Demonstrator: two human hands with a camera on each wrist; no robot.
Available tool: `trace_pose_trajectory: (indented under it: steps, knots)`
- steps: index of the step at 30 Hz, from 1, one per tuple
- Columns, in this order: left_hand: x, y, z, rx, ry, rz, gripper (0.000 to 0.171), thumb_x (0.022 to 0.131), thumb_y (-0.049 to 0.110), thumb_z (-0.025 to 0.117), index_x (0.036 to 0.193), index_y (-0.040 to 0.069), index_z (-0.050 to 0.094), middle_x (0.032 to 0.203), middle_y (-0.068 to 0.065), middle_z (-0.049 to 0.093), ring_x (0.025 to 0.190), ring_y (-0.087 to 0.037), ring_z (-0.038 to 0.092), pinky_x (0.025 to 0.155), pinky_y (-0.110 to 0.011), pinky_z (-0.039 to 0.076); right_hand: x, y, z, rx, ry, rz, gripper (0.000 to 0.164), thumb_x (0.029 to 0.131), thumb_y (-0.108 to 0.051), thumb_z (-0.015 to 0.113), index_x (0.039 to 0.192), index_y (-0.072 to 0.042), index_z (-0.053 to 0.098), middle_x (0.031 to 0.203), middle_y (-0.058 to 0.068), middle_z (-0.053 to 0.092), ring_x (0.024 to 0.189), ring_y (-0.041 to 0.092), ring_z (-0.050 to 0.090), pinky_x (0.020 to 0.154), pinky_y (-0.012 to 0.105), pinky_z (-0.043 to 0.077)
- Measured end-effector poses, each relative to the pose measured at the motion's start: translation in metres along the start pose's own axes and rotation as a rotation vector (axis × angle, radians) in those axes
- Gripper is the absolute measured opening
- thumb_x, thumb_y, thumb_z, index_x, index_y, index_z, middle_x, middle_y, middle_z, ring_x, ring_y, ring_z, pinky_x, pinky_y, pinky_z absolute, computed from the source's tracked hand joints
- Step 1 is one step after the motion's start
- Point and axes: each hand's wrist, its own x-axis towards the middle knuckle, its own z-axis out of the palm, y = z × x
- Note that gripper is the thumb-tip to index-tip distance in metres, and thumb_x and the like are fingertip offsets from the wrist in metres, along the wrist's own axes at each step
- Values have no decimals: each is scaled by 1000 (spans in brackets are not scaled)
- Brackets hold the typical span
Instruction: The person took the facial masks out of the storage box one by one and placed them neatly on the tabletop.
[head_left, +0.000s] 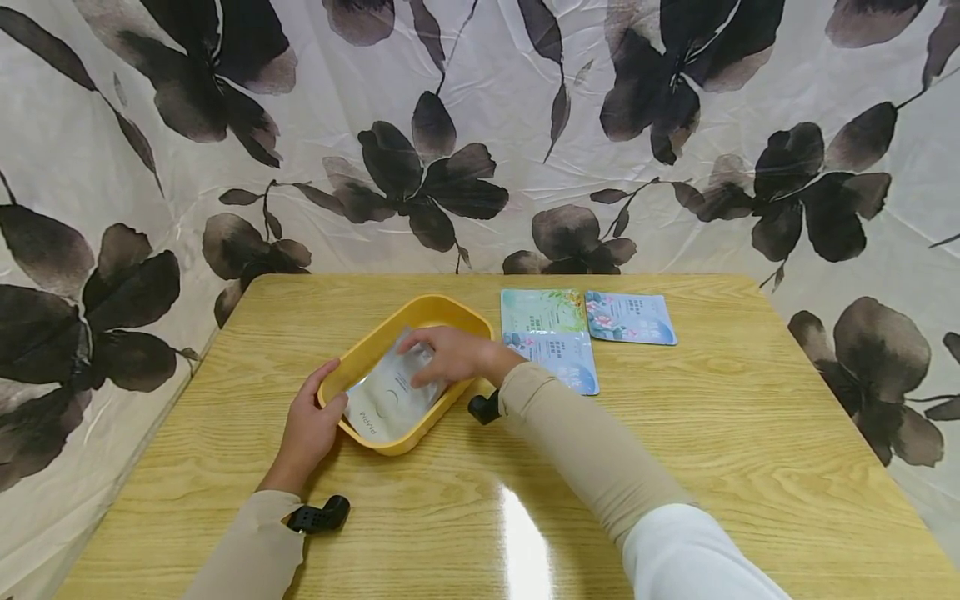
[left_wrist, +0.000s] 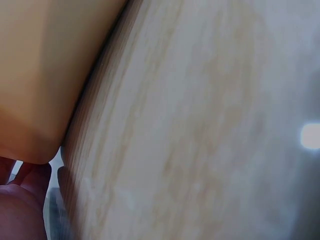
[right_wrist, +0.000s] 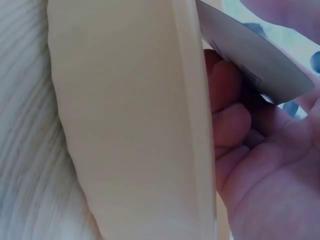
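Note:
A yellow plastic bin (head_left: 450, 312) sits at an angle on the table, left of centre. My left hand (head_left: 311, 421) grips its near-left end, thumb over the rim and fingers outside. White packets, like face mask sachets, lie inside; the top white packet (head_left: 375, 408) has dark lettering. Reaching over the bin's right side, my right hand (head_left: 453, 354) is inside it. In the right wrist view, a pale packet (right_wrist: 255, 55) is held between the thumb and curled fingers (right_wrist: 227, 85). Its far part is hidden behind the bin wall (right_wrist: 130, 100).
Right of the bin lie a green packet (head_left: 540, 308) and a blue packet (head_left: 566, 371) that adjoin, plus another blue packet (head_left: 632, 318). The wooden table (head_left: 712, 433) ends at a flower-printed cloth (head_left: 480, 100). Black wrist cameras sit on both sleeves.

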Motion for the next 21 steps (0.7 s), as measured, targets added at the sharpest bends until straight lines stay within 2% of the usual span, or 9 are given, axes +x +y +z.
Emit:
trace_pose_trajectory:
  steps: [5,12,18,21]
  knots:
    - [0,1,1,10,13,3,58,101,7,47,157,9,33,160,-17,27,135,-30,40,83,-6,38,0,-1,4,6,4,-7,49,87,-16,77,134,-14,62,151,8,45,133,21,41,103,26,37]
    - [1,3,3,5,22,8,57,100,6,47,156,8,34,159,-17,28,134,-30,40,83,-6,38,-1,-3,13,5,-28,15,50,87,-16,78,135,-16,62,146,4,49,124,16,44,97,25,39]
    - [1,1,2,19,24,14,58,101,8,48,157,9,33,160,-17,27,135,-30,39,83,-6,37,-4,-5,16,-45,-2,9,47,87,-11,76,132,-16,64,147,6,49,121,16,46,87,24,45]
    - [0,1,2,32,22,13,58,101,9,47,157,10,33,160,-18,27,134,-31,39,81,-6,37,-7,-4,17,-58,37,6,46,87,-9,76,131,-16,65,145,7,51,120,17,47,88,24,45]
